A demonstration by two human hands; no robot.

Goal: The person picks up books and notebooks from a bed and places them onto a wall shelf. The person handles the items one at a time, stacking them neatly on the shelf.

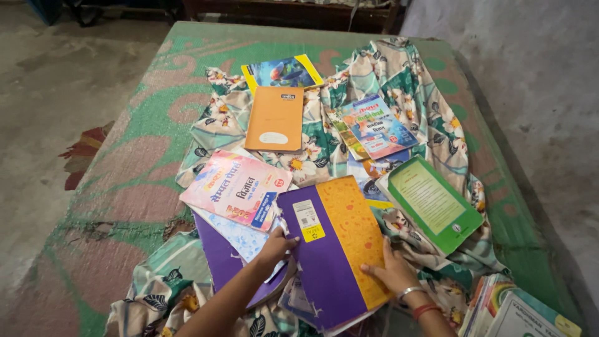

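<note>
While the left hand (274, 246) grips the left edge of a purple-and-orange notebook (334, 249), its fingers curled over the purple cover near a white label, the right hand (390, 271) lies spread flat on the notebook's orange half at the lower right edge, fingers wide and pressing on the cover. Silver and red bangles (417, 301) circle the right wrist. The notebook lies tilted between the two hands on top of a loose heap of other books, all spread over a floral cloth (399, 75) on a green patterned bed (143, 125).

Just beyond the left hand, touching the notebook's upper left corner, sits a pink textbook (237, 187); under it and under the left wrist lie a pale blue-dotted book (240, 237) and a plain purple book (218, 259). Beyond the right hand and off to its right lies a green-bordered book (430, 203), back cover up. Farther out from both hands are a light blue textbook (377, 128), an orange notebook (276, 118), and past that a yellow-edged book with a blue picture (284, 72). Near the right forearm, at the bed's corner, a stack of more books (518, 312) lies partly out of view.
</note>
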